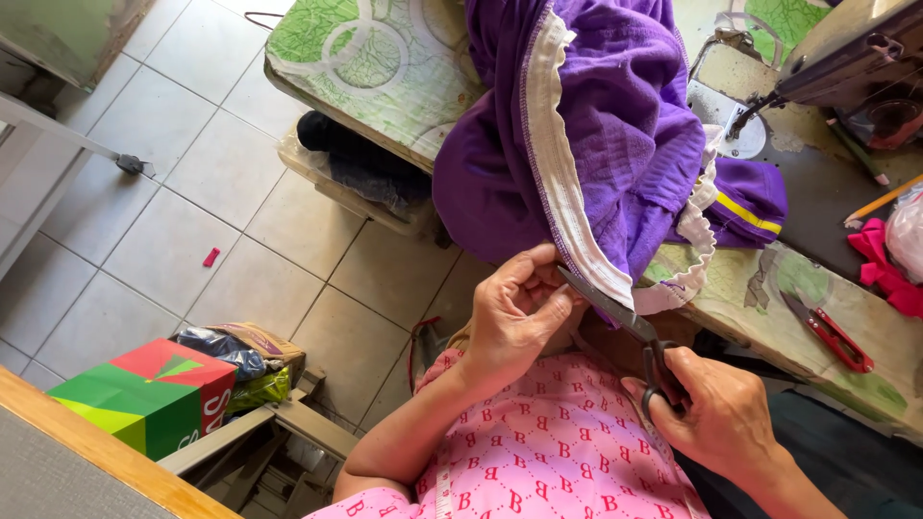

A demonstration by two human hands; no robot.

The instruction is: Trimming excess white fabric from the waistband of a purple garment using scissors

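Purple garment [596,125] hangs off the sewing table [385,86] edge, left hand [519,312] pinching its white elastic band [562,163] – right hand [716,413] clamped on the scissors [625,322] just below. I'd keep that band taut, snip close – avoid the purple

I am looking down into a small sewing workshop, likely run from a home. A worn grey industrial sewing machine [846,58] sits at the far end of a counter covered in green patterned oilcloth [365,67]. A bulky purple garment with white elastic trim [596,144] hangs over its edge. Small red thread snips [829,333] and a yellow pencil [880,202] lie near the machine, beside pink fabric scraps [889,269]. The floor of pale beige tiles [192,192] holds a clear plastic bin of dark cloth [361,173] and a green and red cardboard box [154,394].
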